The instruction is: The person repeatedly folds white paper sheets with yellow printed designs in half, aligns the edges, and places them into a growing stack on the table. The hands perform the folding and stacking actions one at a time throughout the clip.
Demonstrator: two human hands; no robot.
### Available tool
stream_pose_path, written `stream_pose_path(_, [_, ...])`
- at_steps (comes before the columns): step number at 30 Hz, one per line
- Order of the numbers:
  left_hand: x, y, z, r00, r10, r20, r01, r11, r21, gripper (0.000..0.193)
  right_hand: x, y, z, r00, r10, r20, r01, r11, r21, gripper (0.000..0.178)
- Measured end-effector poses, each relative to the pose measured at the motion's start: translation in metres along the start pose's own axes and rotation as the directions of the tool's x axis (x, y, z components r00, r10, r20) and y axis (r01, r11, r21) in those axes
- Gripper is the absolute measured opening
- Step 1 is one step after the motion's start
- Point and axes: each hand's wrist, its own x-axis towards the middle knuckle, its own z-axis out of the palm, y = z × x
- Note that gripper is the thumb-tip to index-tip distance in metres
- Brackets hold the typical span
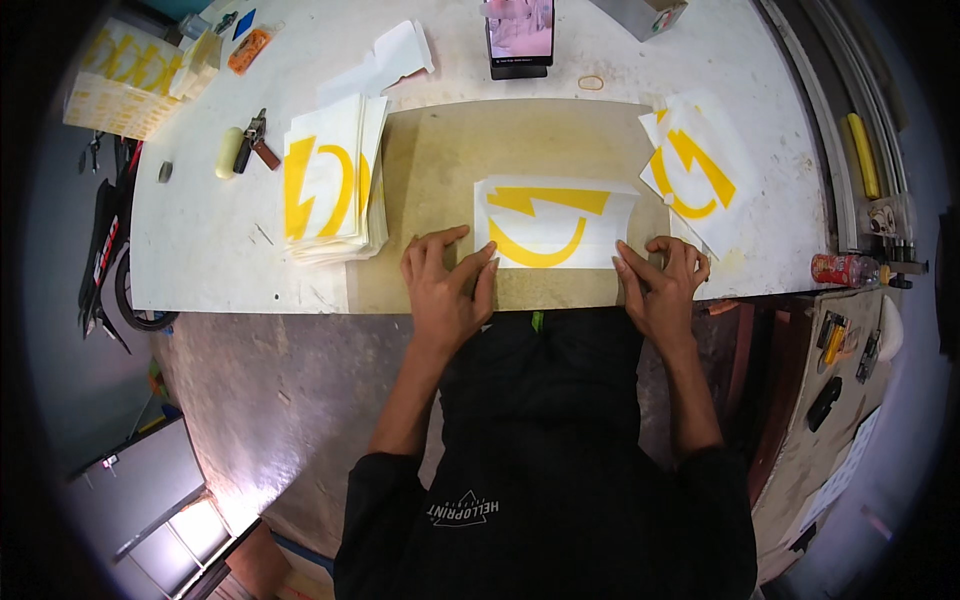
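Note:
A white sheet (608, 238) with a yellow lightning-bolt and curve design lies on the tan mat in front of me. My left hand (445, 285) pinches its near left corner between thumb and index finger. At the near right corner, my right hand (662, 290) grips the same sheet in a pinch, its other fingers curled. The far edge of the sheet looks slightly raised. Left of the mat's middle stands a thick stack of similar sheets (325, 190). A few more printed sheets (695, 170) lie fanned out at the right.
A phone (520, 35) stands upright at the back. At the left are a pale yellow roller-shaped thing (229, 152), a hand tool with a brown grip (258, 142) and a patterned box (125, 85). A red-labelled bottle (845, 270) lies at the right edge.

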Motion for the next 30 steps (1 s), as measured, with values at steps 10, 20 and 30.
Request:
stream_pose_path(10, [0.000, 0.000, 0.007, 0.999, 0.040, 0.000, -0.039, 0.997, 0.063, 0.026, -0.011, -0.098, 0.046, 0.932, -0.202, 0.302, 0.193, 0.979, 0.060, 0.066])
stream_pose_path(20, [-0.001, 0.009, 0.005, 0.999, 0.048, -0.015, -0.045, 0.990, 0.137, 0.038, -0.028, -0.030, 0.014, 0.962, -0.097, 0.256, 0.119, 0.990, -0.074, 0.068])
stream_pose_path(30, [-0.025, 0.055, 0.044, 0.940, 0.216, 0.264, -0.211, 0.976, -0.047, 0.051, -0.019, -0.039, 0.009, 0.965, -0.119, 0.232, 0.124, 0.992, -0.009, 0.060])
